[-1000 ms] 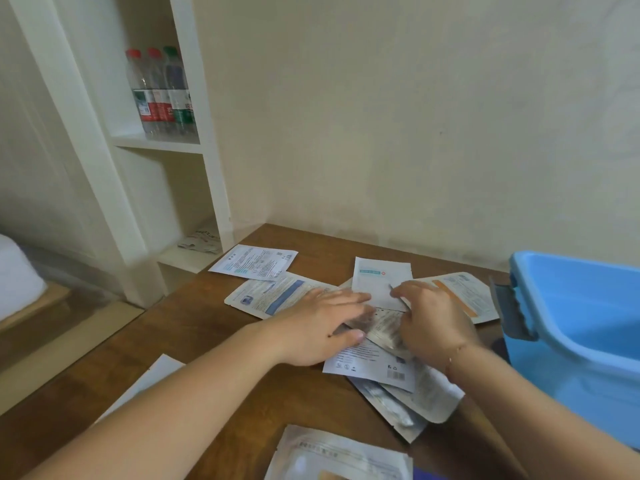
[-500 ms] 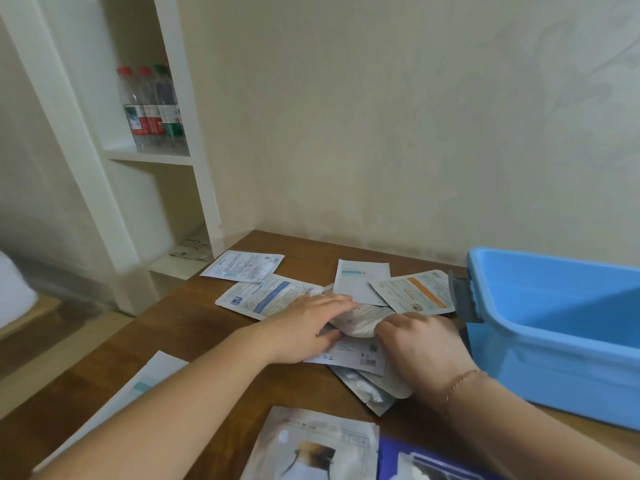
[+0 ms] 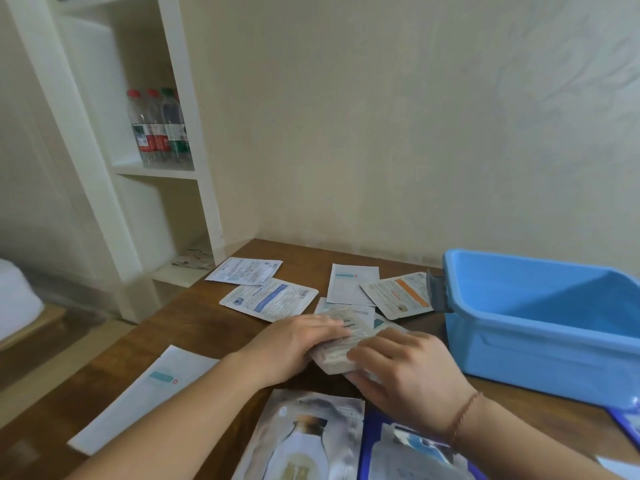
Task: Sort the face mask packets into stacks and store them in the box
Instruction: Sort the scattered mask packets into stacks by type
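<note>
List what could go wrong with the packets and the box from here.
The bundle of packets, pinched between the left hand and right hand, looks uneven and might fan out when lifted. Loose packets such as the orange-striped packet beside the blue box may get left unsorted.
</note>
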